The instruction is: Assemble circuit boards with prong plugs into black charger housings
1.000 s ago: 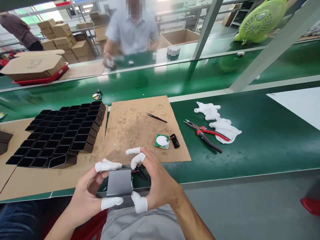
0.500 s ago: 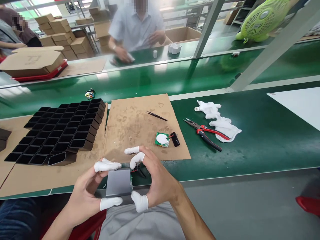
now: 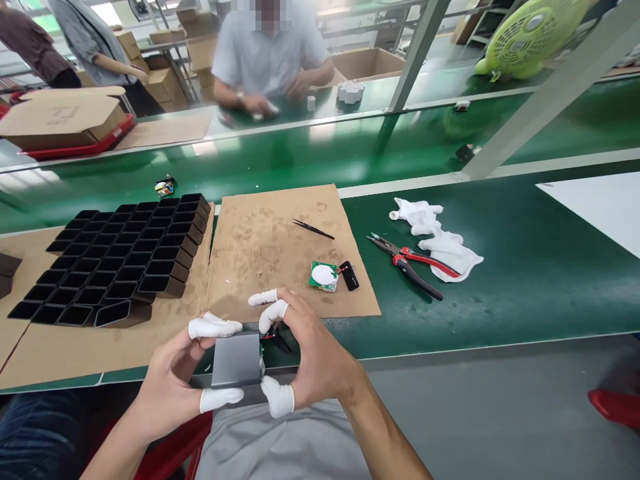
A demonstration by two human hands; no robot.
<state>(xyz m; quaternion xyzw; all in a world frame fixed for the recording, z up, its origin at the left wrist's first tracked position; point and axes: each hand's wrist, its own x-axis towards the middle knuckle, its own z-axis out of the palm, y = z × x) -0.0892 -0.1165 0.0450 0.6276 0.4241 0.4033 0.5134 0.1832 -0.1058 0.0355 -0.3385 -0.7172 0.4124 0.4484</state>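
My left hand (image 3: 173,383) grips a dark grey casing (image 3: 236,360), with its white-cotted thumb below and fingers above. A green circuit board (image 3: 262,357) shows as a thin edge at the casing's right end; most of it is hidden inside. At that end my right hand (image 3: 305,360) is closed, index finger and thumb at the board's upper and lower corners. A black part on red wires (image 3: 277,339) hangs between its fingers. On the cardboard sheet (image 3: 260,247) lie another green board with a white disc (image 3: 324,275), its wired black part (image 3: 349,275) and black tweezers (image 3: 313,229).
Rows of open black casings (image 3: 120,257) stand at the left. Red-handled pliers (image 3: 407,263) and white finger cots (image 3: 425,227) lie at the right. Behind runs a green conveyor (image 3: 290,157) carrying a small board (image 3: 165,186). Across it a co-worker (image 3: 270,60) handles something white.
Both hands hold the casing and board almost unmoved. Small boards on the conveyor have shifted left. A person at the far left has come further into view, and the co-worker's hands have moved.
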